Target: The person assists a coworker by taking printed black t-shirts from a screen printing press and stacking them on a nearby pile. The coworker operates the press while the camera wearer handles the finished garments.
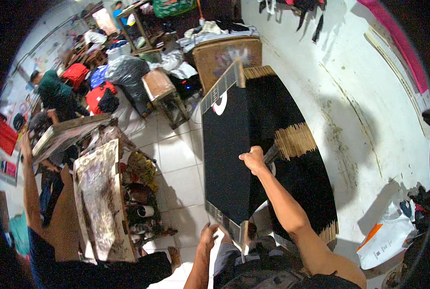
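My right hand (254,160) is closed at the right edge of a long black cloth-covered board (226,159), thumb on its face. The board has clear or greyish strips at both ends and a white curved mark near its far end. Behind that hand a short grey piece shows, too hidden to name. Under and right of the board lies a row of black cloth-covered boards (304,192) with brown layered edges. My left hand (208,235) is beside the board's near left corner, fingers apart, apparently holding nothing.
A co-worker's arm (29,192) reaches up at the left by a tilted wooden frame (61,135). A stained board (99,197) stands beside shelved tins and jars. Farther off are a stool (158,86), bags and people. A white wall (369,96) and white bag (386,241) are right.
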### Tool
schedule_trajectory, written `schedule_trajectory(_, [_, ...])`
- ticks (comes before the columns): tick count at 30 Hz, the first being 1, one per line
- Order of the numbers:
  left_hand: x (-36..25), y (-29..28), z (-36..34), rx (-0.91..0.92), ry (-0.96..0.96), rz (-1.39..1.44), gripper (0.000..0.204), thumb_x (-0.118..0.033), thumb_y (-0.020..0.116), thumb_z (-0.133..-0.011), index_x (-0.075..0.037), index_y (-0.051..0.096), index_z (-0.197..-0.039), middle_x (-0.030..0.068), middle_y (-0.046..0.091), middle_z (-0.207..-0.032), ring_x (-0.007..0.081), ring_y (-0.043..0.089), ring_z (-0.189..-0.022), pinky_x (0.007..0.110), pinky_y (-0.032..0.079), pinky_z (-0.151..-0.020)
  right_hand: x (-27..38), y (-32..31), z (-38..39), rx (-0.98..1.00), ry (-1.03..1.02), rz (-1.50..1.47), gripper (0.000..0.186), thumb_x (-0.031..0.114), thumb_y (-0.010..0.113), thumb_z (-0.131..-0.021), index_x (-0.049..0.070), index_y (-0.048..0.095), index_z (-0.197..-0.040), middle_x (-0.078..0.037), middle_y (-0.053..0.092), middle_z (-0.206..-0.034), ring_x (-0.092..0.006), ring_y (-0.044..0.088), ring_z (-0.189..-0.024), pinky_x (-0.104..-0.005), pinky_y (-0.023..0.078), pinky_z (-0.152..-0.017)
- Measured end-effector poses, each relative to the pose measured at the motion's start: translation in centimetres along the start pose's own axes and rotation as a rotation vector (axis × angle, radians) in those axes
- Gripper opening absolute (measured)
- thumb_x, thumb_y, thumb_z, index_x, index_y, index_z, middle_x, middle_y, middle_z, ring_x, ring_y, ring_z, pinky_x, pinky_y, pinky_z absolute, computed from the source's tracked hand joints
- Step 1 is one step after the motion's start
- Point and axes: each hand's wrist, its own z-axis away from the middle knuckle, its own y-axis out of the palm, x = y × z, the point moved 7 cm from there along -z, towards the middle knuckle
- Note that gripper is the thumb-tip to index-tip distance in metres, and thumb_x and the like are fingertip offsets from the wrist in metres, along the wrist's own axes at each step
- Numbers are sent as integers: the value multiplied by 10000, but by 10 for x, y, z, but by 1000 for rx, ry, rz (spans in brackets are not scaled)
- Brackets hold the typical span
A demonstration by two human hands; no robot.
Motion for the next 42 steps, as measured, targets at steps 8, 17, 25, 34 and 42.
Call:
schedule_trajectory(8, [-140,151,-73,316,134,-230,728,-259,621,-781,-35,244,-1362,151,469,-1260,298,467,-1126,449,362,-922,-51,9,-5,-120,-265,481,159,65,585,-601,-47,477,-565,-269,522,-631,-408,560,-628,-462,412,-570])
schedule_trajectory(17, [-63,267,-171,123,512,-905,542,-140,515,-642,220,431,-1038,361,563,-861,472,564,-852,434,472,-766,-187,-24,73,107,-64,730,113,74,607,-613,-6,550,-671,-233,544,-639,-417,549,-650,-483,437,-597])
schedule_trajectory(25, [35,304,-161,192,369,-1075,775,-168,557,-656,121,235,-1299,327,550,-1009,421,555,-952,407,440,-862,-317,-79,114,-12,-121,687,240,193,470,-776,-24,552,-715,-223,564,-676,-385,556,-607,-456,438,-553])
schedule_trajectory(34, [74,284,-182,507,490,-1109,804,-217,594,-706,-20,190,-1373,239,546,-1122,367,527,-1048,368,430,-881,-386,-126,83,-47,32,874,155,125,606,-686,-5,543,-744,-182,616,-750,-342,603,-684,-458,481,-645])
schedule_trajectory(42, [156,149,-212,347,180,-1324,561,-314,608,-737,33,478,-1157,246,575,-1042,334,551,-1016,377,407,-910,-403,-135,73,-42,190,1059,252,184,612,-635,36,558,-832,-141,617,-768,-306,616,-704,-438,499,-648])
